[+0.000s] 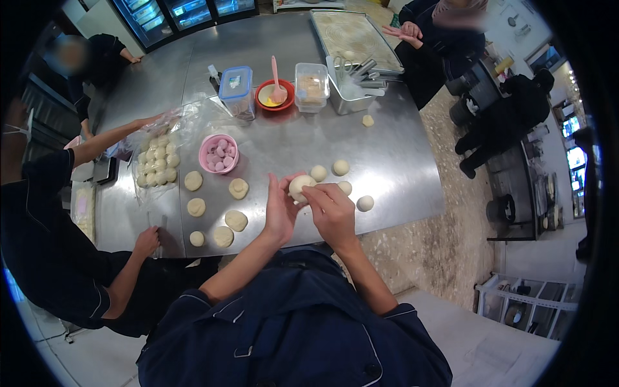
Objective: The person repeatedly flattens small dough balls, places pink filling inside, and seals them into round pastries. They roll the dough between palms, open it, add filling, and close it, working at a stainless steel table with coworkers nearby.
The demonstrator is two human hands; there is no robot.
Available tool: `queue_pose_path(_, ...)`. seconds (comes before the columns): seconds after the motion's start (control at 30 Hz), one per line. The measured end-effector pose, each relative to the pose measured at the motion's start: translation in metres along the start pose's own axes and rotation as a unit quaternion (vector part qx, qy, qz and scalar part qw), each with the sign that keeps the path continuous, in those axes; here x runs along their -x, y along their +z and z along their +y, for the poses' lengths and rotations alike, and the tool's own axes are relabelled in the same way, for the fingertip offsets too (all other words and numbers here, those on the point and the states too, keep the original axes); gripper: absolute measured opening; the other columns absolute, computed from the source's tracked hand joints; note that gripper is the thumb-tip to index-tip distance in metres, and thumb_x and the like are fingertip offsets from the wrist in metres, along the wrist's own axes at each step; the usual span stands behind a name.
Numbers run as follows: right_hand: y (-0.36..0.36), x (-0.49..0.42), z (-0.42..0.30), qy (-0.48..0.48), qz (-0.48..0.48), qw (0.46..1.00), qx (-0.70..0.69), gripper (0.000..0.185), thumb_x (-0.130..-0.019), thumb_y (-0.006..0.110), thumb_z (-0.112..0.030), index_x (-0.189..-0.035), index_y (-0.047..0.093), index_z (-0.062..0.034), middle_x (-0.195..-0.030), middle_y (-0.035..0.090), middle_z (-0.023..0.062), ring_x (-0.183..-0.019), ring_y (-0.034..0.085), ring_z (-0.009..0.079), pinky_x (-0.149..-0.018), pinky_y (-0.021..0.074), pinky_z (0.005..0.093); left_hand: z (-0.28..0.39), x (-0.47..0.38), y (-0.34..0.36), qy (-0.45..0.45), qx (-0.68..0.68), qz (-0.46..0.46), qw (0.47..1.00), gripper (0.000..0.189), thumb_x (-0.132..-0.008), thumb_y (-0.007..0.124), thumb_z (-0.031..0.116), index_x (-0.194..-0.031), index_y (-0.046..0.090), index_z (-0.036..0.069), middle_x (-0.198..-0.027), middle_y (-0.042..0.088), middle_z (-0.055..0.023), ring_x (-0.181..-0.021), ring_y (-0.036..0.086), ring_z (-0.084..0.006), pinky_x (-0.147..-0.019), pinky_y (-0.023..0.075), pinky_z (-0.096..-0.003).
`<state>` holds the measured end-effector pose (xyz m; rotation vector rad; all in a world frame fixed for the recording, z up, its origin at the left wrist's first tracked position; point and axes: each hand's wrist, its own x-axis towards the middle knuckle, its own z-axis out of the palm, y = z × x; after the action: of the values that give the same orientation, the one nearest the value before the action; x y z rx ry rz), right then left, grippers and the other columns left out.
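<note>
A pale dough ball (302, 188) rests against the fingers and palm of my left hand (281, 208), whose thumb points up. The fingertips of my right hand (333, 213) pinch the near side of the same ball. Several smaller round dough balls (341, 168) lie on the steel table just beyond and to the right of my hands. To the left are several flattened dough pieces (236, 220), one with a dent (238, 188) in its top. Past them stands a pink tub (218, 154) of pink-purple balls.
A co-worker's arm (111, 140) reaches over a plastic bag of dough balls (157, 159) at left. Along the back stand a blue-lidded container (236, 94), a red bowl (288, 104) with a brush, a clear box (312, 87) and a metal pan (355, 102) of tools.
</note>
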<state>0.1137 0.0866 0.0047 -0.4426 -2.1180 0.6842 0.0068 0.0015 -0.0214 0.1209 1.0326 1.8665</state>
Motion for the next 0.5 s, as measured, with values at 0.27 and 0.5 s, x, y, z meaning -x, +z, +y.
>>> queue_pose_path(0.27,-0.017,-0.008,-0.027,0.031,-0.103,0.993,-0.054,0.021,-0.088,0.073,0.001,-0.108,0.075,-0.0037,-0.097,0.072,0.0114,-0.083,0.073,0.0317,-0.067,0.0584,0.0396,0.009,-0.016,-0.022,0.115,-0.228,0.0,0.967,0.087,-0.112,0.017,0.065,-0.095,0.072,-0.001,-0.087,0.073,-0.0103,-0.083,0.071,-0.0194,-0.081,0.0566,-0.0315)
queue_pose_path(0.5,-0.014,-0.013,-0.026,0.058,-0.075,0.995,-0.044,0.019,-0.088,0.075,0.003,-0.106,0.079,-0.0044,-0.088,0.073,0.01,-0.079,0.075,0.0258,-0.065,0.0579,0.0354,0.01,-0.011,-0.007,0.209,-0.3,-0.011,0.931,0.093,-0.112,0.013,0.065,-0.095,0.074,-0.004,-0.079,0.073,-0.0104,-0.077,0.07,-0.0174,-0.075,0.0566,-0.0303)
